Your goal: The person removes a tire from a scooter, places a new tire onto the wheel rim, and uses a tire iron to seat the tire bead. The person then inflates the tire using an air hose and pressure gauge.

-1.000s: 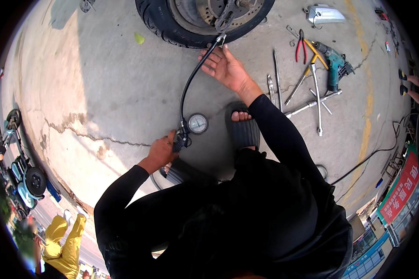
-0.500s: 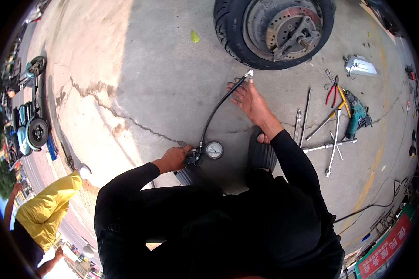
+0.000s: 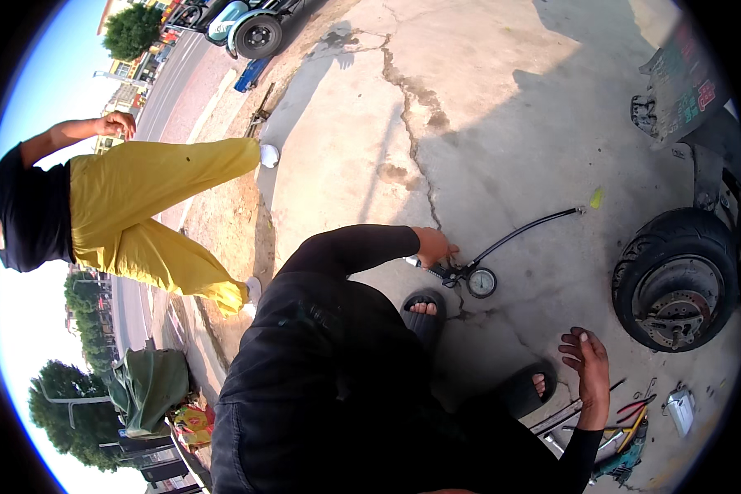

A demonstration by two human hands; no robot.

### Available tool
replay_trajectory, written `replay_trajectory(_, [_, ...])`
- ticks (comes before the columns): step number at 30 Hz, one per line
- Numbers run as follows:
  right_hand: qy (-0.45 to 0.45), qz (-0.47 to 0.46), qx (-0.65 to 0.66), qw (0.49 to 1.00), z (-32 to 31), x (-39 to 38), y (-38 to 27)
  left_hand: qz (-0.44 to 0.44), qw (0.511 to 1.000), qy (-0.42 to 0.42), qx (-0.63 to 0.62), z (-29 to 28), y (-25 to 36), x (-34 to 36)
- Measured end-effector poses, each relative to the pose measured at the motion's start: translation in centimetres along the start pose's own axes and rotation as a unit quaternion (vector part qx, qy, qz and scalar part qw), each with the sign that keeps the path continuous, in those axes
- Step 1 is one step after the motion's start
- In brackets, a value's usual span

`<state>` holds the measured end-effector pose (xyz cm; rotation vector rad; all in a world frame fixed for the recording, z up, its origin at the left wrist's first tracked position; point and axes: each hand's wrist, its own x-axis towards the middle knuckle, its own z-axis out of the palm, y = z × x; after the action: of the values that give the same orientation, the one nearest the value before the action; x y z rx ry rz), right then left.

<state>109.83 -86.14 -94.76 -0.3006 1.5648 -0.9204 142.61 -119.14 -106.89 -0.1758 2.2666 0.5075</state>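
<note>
My left hand (image 3: 433, 246) is closed at the grip of a tire inflator (image 3: 451, 275), low over the concrete near my foot. A round dial gauge (image 3: 482, 283) sits on the inflator. From it a black hose (image 3: 523, 236) curves away to the right, its metal end apart from any wheel. My right hand (image 3: 586, 362) is held up with fingers apart and slightly bent, with nothing in it. The nearest large thing to it is a scooter's rear wheel (image 3: 675, 280), with a black tire and a brake disc.
Beside my right forearm lie pliers (image 3: 634, 405), a teal power drill (image 3: 622, 463) and several long tools. A silver metal part (image 3: 681, 411) is beyond them. On the left a person in yellow trousers (image 3: 156, 218) stands near a cracked concrete edge. A parked scooter (image 3: 251, 33) is farther off.
The view has swung left, so the wheel now appears at the right. My right hand has moved away from the hose end, which now extends free. The left hand stays at the inflator.
</note>
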Motion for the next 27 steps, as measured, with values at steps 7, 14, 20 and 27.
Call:
replay_trajectory(7, [0.144,-0.294,-0.380,0.865,2.2,-17.7,-16.7,0.001,0.986,0.132,0.104,-16.7,6.7,-0.2])
replay_trajectory(14, [0.155,-0.385,-0.561,0.716,7.2,-16.6,-14.4,0.248,0.925,0.267,0.104,-23.0,25.4,-9.3])
replay_trajectory(20, [0.075,-0.300,-0.526,0.792,7.0,-15.9,-11.1,0.202,0.973,0.011,0.113,-14.1,22.8,-6.0])
replay_trajectory(27, [0.099,-0.066,-0.500,0.858,5.0,-12.0,-11.0,0.205,0.970,0.134,0.015,-10.6,22.9,0.8])
